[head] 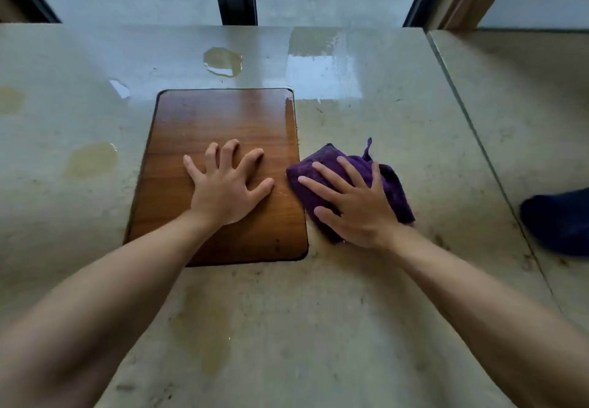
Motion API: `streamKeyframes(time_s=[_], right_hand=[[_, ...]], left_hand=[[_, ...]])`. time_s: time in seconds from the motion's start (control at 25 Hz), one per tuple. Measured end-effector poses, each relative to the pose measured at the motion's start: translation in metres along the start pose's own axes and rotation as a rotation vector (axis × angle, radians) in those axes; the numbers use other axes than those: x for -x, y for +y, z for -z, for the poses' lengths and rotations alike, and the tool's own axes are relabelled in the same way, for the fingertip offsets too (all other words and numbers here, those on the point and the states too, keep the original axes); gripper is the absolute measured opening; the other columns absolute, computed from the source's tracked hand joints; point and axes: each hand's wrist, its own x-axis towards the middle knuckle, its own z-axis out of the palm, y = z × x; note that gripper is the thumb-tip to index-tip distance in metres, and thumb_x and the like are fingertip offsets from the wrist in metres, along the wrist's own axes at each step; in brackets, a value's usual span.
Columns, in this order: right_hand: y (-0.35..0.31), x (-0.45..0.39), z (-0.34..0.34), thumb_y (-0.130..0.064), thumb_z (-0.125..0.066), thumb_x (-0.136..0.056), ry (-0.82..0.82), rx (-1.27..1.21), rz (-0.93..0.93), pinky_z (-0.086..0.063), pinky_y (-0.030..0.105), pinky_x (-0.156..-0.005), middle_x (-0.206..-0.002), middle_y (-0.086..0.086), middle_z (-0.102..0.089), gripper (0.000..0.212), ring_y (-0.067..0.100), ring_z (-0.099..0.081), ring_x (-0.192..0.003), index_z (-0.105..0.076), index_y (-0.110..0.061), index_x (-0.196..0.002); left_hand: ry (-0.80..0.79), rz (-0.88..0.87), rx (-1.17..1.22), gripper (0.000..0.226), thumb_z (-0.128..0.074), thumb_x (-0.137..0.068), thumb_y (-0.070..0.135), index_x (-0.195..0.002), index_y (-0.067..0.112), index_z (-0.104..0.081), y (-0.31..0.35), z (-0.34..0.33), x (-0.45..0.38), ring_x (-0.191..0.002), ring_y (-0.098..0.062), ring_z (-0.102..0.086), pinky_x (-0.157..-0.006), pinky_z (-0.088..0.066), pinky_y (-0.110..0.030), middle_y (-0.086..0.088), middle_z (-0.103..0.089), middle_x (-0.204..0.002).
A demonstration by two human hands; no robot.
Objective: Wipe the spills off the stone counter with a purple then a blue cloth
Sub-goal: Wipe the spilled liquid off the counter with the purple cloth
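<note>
Nearby, wood board [223,140] beside purple cloth [392,181], blue cloth [561,219] far rt.

Both bare forearms are stretched forward from the bottom corners. The left hand [228,189] is planted palm down, fingers splayed wide and arched a bit at the knuckles, thumb stuck out to the side. The right hand [352,205] is laid flat too, fingers straight and spread, pressed down, wrist bent slightly inward.

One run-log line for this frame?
left hand flat on wooden board | right hand pressing purple cloth | spills remain
</note>
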Motion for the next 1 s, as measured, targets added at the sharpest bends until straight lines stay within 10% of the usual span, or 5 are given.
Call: streamKeyframes(time_s=[0.2, 0.48, 0.68, 0.88, 1.0], right_hand=[[-0.060, 0.129, -0.028, -0.065, -0.013, -0.092, -0.042, -0.041, -0.149, 0.016, 0.069, -0.113, -0.163, -0.025, 0.011, 0.058, 0.016, 0.021, -0.151, 0.009, -0.066, -0.145], [-0.168, 0.252, -0.071, -0.055, -0.040, -0.088, 0.098, -0.102, -0.540, -0.012, 0.076, -0.110, -0.163, -0.011, -0.027, 0.064, 0.030, -0.024, -0.150, -0.029, -0.050, -0.151], [-0.228, 0.179, -0.071, -0.053, -0.041, -0.086, 0.138, -0.134, -0.615, -0.012, 0.078, -0.108, -0.161, -0.006, -0.033, 0.066, 0.036, -0.031, -0.147, -0.034, -0.046, -0.151], [-0.175, 0.069, -0.052, -0.060, -0.019, -0.090, 0.144, -0.125, -0.679, 0.009, 0.077, -0.107, -0.167, -0.012, 0.000, 0.065, 0.033, 0.005, -0.154, -0.001, -0.055, -0.153], [-0.141, 0.026, -0.039, -0.063, -0.005, -0.088, 0.097, -0.124, -0.646, 0.012, 0.077, -0.107, -0.167, -0.012, 0.012, 0.065, 0.032, 0.017, -0.152, 0.011, -0.055, -0.151]], left_hand=[[-0.199, -0.066, 0.017, 0.064, -0.037, -0.092, 0.071, -0.151, 0.051, -0.020, -0.020, 0.020, 0.007, -0.153, -0.032, -0.005, -0.113, -0.006, -0.075, 0.001, -0.010, -0.167], [-0.278, -0.159, -0.004, 0.068, -0.037, -0.090, 0.074, -0.151, 0.053, -0.016, -0.032, 0.030, 0.022, -0.154, -0.028, -0.003, -0.114, -0.012, -0.072, 0.006, -0.006, -0.168], [-0.249, -0.231, -0.018, 0.069, -0.030, -0.090, 0.078, -0.152, 0.054, -0.011, -0.040, 0.023, 0.022, -0.154, -0.030, -0.003, -0.116, -0.008, -0.067, 0.005, -0.003, -0.169], [-0.143, -0.443, -0.071, 0.075, -0.021, -0.081, 0.085, -0.150, 0.056, -0.021, -0.080, 0.032, -0.005, -0.144, -0.029, -0.027, -0.111, -0.025, -0.057, 0.011, -0.027, -0.162], [-0.146, -0.421, -0.106, 0.077, -0.014, -0.079, 0.091, -0.150, 0.061, -0.008, -0.094, 0.023, -0.009, -0.149, -0.029, -0.013, -0.116, -0.007, -0.070, 0.013, -0.010, -0.166]])
